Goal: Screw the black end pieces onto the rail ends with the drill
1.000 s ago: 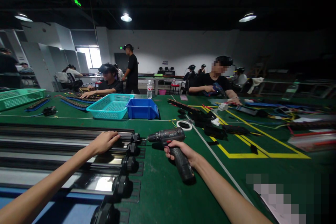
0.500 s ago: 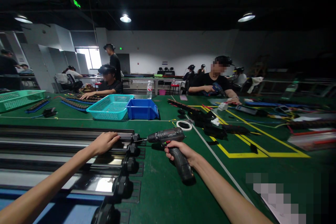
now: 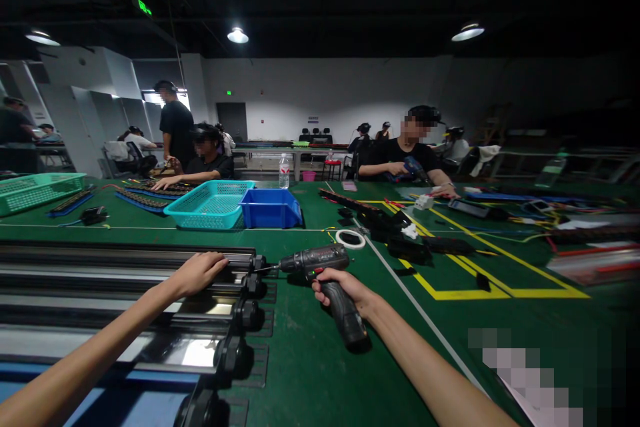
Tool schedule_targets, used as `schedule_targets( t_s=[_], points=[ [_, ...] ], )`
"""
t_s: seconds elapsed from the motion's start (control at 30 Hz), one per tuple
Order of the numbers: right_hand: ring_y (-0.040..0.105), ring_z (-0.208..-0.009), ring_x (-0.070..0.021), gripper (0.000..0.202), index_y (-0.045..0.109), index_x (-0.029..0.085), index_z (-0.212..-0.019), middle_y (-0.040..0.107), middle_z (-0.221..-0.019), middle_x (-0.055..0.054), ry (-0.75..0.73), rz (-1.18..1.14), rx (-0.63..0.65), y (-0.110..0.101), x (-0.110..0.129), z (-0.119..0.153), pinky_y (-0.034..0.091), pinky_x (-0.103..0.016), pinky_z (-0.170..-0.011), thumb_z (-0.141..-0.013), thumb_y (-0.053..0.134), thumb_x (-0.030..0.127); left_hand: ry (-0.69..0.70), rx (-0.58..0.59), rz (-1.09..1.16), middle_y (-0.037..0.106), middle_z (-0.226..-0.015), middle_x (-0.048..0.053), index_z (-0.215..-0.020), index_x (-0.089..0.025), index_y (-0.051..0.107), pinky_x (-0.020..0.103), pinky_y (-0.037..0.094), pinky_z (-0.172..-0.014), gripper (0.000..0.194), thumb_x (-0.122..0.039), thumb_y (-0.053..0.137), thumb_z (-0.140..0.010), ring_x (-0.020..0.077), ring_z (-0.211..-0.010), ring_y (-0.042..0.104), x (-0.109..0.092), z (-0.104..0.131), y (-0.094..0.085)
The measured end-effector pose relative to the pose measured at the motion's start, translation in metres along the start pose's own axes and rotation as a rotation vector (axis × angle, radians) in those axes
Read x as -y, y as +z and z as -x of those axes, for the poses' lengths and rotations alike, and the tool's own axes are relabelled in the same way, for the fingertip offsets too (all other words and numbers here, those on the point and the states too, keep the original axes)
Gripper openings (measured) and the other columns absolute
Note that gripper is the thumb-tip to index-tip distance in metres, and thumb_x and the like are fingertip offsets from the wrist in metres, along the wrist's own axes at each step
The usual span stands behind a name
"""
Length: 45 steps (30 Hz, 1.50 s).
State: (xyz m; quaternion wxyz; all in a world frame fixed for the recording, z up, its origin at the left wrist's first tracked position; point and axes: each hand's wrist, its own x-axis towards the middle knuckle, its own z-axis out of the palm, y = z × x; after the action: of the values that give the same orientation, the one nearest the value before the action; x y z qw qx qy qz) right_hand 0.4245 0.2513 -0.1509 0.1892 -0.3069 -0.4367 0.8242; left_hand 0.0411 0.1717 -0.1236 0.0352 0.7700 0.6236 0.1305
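Note:
My right hand (image 3: 345,288) is wrapped around the grip of a black cordless drill (image 3: 320,260). Its long thin bit points left and meets the black end fitting (image 3: 258,263) of the farthest long profile; whether it sits in a screw cannot be seen. My left hand (image 3: 203,272) lies flat over the far profiles, fingers stretched toward that end. Several long black and silver profiles (image 3: 100,300) lie side by side at the left, each with a black end fitting and a flat slotted bracket (image 3: 259,363).
A turquoise basket (image 3: 187,213) and a blue bin (image 3: 273,210) stand beyond the profiles, near a water bottle (image 3: 284,172). A roll of white tape (image 3: 350,239) lies behind the drill. Black parts and wires (image 3: 410,248) cover the right side. Across the table, a co-worker (image 3: 405,153) holds another drill.
The drill and my right hand have shifted very slightly left. My left hand stays where it was. In the background, a standing person has moved to the left.

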Motion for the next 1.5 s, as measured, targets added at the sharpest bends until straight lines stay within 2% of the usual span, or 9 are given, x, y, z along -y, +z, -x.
schedule_targets(
  t_s=[0.37, 0.63, 0.9, 1.07, 1.17, 1.27, 1.33, 1.43, 1.5],
  points=[
    [0.056, -0.060, -0.0093, 0.015, 0.051, 0.012, -0.084, 0.056, -0.073, -0.003, 0.006, -0.214, 0.052, -0.004, -0.007, -0.008, 0.046, -0.015, -0.048, -0.077, 0.059, 0.023, -0.003, 0.004, 0.004, 0.067, -0.092, 0.008, -0.094, -0.019, 0.063, 0.026, 0.038, -0.074, 0.050, -0.050, 0.023, -0.094, 0.0207, -0.086, 0.060, 0.000, -0.001, 0.000],
    [0.059, -0.071, -0.0128, 0.013, 0.050, 0.010, -0.084, 0.058, -0.076, -0.008, 0.095, -0.398, 0.106, -0.002, -0.003, -0.009, 0.048, -0.016, -0.051, -0.077, 0.053, 0.020, 0.001, 0.010, -0.020, 0.066, -0.087, 0.007, -0.086, -0.019, 0.061, 0.026, 0.037, -0.070, 0.051, -0.052, 0.022, -0.094, 0.0197, -0.079, 0.060, -0.002, -0.002, 0.000],
    [0.061, -0.075, -0.0150, 0.021, 0.055, 0.007, -0.086, 0.062, -0.083, -0.013, 0.056, -0.333, 0.034, 0.004, -0.006, 0.000, 0.052, -0.019, -0.057, -0.080, 0.052, 0.027, -0.009, -0.040, 0.006, 0.067, -0.093, 0.008, -0.089, -0.019, 0.063, 0.028, 0.037, -0.074, 0.053, -0.051, 0.022, -0.095, 0.0211, -0.085, 0.060, -0.008, 0.004, -0.003],
    [0.059, -0.066, -0.0114, 0.023, 0.059, 0.005, -0.085, 0.061, -0.081, -0.012, -0.045, -0.258, 0.085, 0.002, -0.007, 0.010, 0.050, -0.017, -0.055, -0.080, 0.052, 0.026, -0.027, -0.078, 0.022, 0.066, -0.085, 0.008, -0.084, -0.019, 0.062, 0.027, 0.037, -0.072, 0.053, -0.052, 0.023, -0.095, 0.0203, -0.081, 0.059, -0.009, 0.007, -0.005],
    [0.057, -0.062, -0.0097, 0.024, 0.061, 0.005, -0.085, 0.061, -0.081, -0.011, -0.107, -0.177, 0.078, 0.000, 0.000, 0.016, 0.048, -0.016, -0.052, -0.082, 0.052, 0.027, -0.044, -0.094, 0.028, 0.066, -0.084, 0.008, -0.083, -0.018, 0.061, 0.027, 0.037, -0.072, 0.052, -0.053, 0.024, -0.094, 0.0199, -0.079, 0.059, -0.008, 0.007, -0.004],
    [0.057, -0.061, -0.0094, 0.029, 0.064, 0.005, -0.091, 0.063, -0.081, -0.010, -0.182, -0.014, -0.019, 0.001, 0.010, 0.021, 0.048, -0.017, -0.054, -0.081, 0.054, 0.031, -0.065, -0.078, 0.060, 0.066, -0.083, 0.008, -0.086, -0.018, 0.062, 0.026, 0.037, -0.071, 0.053, -0.054, 0.024, -0.094, 0.0198, -0.078, 0.059, -0.006, 0.007, -0.003],
    [0.057, -0.061, -0.0113, 0.030, 0.065, 0.007, -0.093, 0.065, -0.084, -0.011, -0.291, 0.197, -0.159, 0.004, 0.016, 0.023, 0.048, -0.021, -0.055, -0.079, 0.058, 0.033, -0.067, -0.067, 0.069, 0.066, -0.083, 0.007, -0.086, -0.018, 0.063, 0.026, 0.036, -0.070, 0.053, -0.055, 0.025, -0.093, 0.0200, -0.078, 0.059, -0.005, 0.006, -0.002],
    [0.061, -0.067, -0.0168, 0.033, 0.066, 0.010, -0.095, 0.068, -0.086, -0.011, -0.510, 0.640, -0.416, 0.013, 0.023, 0.025, 0.050, -0.028, -0.062, -0.074, 0.064, 0.034, -0.064, -0.050, 0.075, 0.067, -0.084, 0.007, -0.087, -0.018, 0.064, 0.025, 0.036, -0.069, 0.054, -0.055, 0.025, -0.093, 0.0203, -0.079, 0.060, -0.005, 0.006, -0.002],
    [0.063, -0.080, -0.0204, 0.040, 0.062, 0.015, -0.109, 0.068, -0.094, -0.009, -0.638, 0.987, -0.544, 0.019, 0.023, 0.027, 0.049, -0.031, -0.072, -0.072, 0.064, 0.032, -0.071, -0.040, 0.080, 0.067, -0.084, 0.007, -0.087, -0.018, 0.065, 0.025, 0.036, -0.069, 0.055, -0.055, 0.025, -0.093, 0.0203, -0.078, 0.060, -0.005, 0.005, -0.002]
  ],
)
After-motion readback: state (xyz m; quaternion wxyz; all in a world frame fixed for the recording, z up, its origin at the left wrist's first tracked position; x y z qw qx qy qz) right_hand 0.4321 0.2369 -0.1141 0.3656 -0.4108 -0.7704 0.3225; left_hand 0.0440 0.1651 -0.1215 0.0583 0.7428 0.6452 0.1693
